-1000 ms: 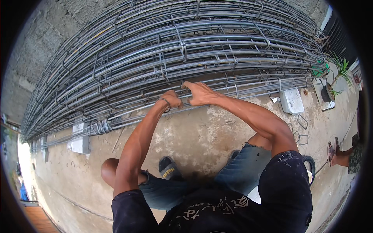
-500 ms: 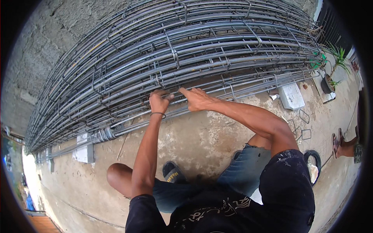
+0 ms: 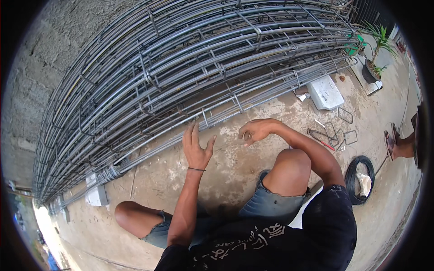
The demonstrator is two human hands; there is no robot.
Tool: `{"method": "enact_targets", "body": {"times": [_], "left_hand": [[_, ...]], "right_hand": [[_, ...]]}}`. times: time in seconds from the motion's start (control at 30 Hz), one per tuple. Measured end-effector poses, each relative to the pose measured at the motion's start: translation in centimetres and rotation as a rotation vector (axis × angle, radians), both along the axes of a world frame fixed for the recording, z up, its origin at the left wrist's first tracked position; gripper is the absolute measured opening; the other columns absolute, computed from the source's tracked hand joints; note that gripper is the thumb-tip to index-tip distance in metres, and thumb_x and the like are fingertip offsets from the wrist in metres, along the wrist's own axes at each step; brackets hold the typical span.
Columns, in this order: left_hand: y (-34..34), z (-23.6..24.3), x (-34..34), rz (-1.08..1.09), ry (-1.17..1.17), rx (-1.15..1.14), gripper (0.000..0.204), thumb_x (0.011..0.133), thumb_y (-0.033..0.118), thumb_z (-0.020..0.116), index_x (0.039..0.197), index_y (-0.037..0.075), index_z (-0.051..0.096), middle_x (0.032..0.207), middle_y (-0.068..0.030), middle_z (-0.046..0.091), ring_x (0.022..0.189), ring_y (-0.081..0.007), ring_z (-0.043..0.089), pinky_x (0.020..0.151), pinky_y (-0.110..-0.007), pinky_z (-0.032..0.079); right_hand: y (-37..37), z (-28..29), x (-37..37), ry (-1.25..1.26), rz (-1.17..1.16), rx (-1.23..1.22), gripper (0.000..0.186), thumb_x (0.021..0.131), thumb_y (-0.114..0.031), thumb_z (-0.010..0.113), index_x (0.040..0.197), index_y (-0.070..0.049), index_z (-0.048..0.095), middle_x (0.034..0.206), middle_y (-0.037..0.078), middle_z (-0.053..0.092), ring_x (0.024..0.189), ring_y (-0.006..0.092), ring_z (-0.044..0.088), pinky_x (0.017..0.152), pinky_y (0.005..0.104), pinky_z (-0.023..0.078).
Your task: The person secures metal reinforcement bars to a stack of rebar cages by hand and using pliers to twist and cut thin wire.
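My left hand is open, fingers spread and thumb apart, just in front of the lowest steel bars of a rebar cage. Nothing shows in it. My right hand hovers over the concrete floor to the right of it, clear of the steel. Its fingers curl loosely with a gap to the thumb, and I see nothing held. Square stirrups cross the low bars at intervals. A bunch of thin wire or rings surrounds the bars at the left.
Stacked rebar cages line the rough wall. A white block props the right end, another block the left. Loose square stirrups, a red-handled tool and a black wire coil lie at right, near another person's sandalled foot.
Both my hands have come off the bars and drawn back toward me, moving apart. My right knee has come into fuller view, and the view has shifted, showing the red-handled tool and full wire coil.
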State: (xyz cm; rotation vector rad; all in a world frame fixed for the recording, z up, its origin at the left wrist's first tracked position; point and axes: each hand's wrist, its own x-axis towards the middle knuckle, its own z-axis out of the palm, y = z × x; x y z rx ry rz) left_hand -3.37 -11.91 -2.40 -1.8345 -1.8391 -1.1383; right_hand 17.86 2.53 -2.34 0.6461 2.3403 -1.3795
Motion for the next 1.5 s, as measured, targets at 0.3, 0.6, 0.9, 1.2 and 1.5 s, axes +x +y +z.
{"method": "enact_targets", "body": {"times": [0.3,0.6,0.9,1.2,1.5], "left_hand": [[3.7,-0.7,-0.8,-0.098,-0.037,-0.361,0.027,0.074,0.022,0.075,0.070,0.003,0.057,0.064,-0.0119,0.056,0.058,-0.0324,0.054,0.053,-0.041,0.041],[2.0,0.0,0.2,0.007,-0.162,-0.452,0.028,0.071,0.022,0.078,0.070,0.001,0.060,0.061,-0.0140,0.055,0.054,-0.0305,0.052,0.051,-0.039,0.040],[2.5,1.1,0.2,-0.011,-0.276,-0.517,0.027,0.077,0.022,0.076,0.075,-0.002,0.065,0.055,-0.0063,0.049,0.052,-0.0112,0.040,0.047,-0.029,0.035],[3.9,2.9,-2.9,-0.094,-0.170,-0.383,0.023,0.085,0.021,0.065,0.089,-0.001,0.066,0.076,-0.0127,0.061,0.068,-0.0227,0.056,0.059,-0.032,0.044],[10.1,3.7,-6.5,-0.555,-0.189,-0.843,0.046,0.085,0.025,0.062,0.123,0.001,0.051,0.119,-0.0176,0.058,0.111,-0.0373,0.053,0.096,-0.044,0.040]], "right_hand": [[-1.5,-13.2,-8.9,0.644,-0.787,0.072,0.070,0.069,-0.025,0.080,0.124,0.003,0.047,0.117,0.021,0.058,0.108,0.0321,0.058,0.091,0.0400,0.047],[-2.2,-16.2,-11.9,1.035,-0.952,-0.340,0.024,0.079,0.003,0.063,0.102,0.002,0.060,0.093,0.009,0.065,0.089,0.0194,0.062,0.075,0.0313,0.053],[-3.2,-19.0,-12.8,1.069,-1.064,-0.586,0.023,0.081,-0.002,0.065,0.102,0.003,0.060,0.085,0.008,0.065,0.082,0.0212,0.064,0.073,0.0358,0.052],[-5.1,-2.3,-2.8,0.669,-0.488,-0.257,0.036,0.075,-0.016,0.076,0.102,0.002,0.063,0.089,0.017,0.068,0.080,0.0211,0.066,0.072,0.0324,0.053],[-6.4,0.9,-5.6,0.110,-0.663,-0.452,0.080,0.083,-0.061,0.055,0.137,-0.006,0.035,0.127,0.019,0.047,0.117,0.0304,0.048,0.097,0.0442,0.041]]}}
